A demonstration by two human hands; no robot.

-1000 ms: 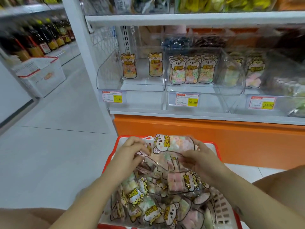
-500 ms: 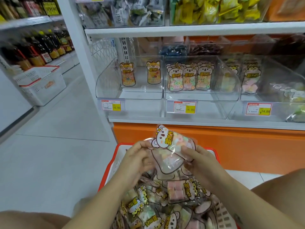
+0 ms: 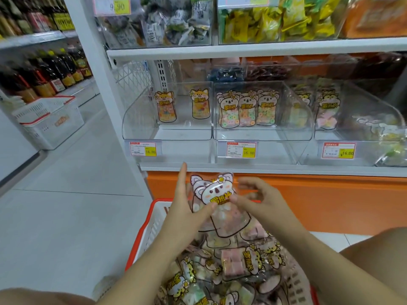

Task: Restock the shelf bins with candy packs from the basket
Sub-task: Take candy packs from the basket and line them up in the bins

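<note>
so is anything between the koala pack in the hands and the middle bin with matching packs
Nothing visible. The koala pack, held by left hand and right hand over the basket, has open air up to the middle bin. Only its low clear front lip needs clearing; three packs stand at the back.

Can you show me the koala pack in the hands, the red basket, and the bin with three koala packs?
Pack (image 3: 217,191): head view, on the koala's face.
Basket (image 3: 140,235): head view, on its red left rim.
Bin (image 3: 253,134): head view, on its clear front wall.
</note>
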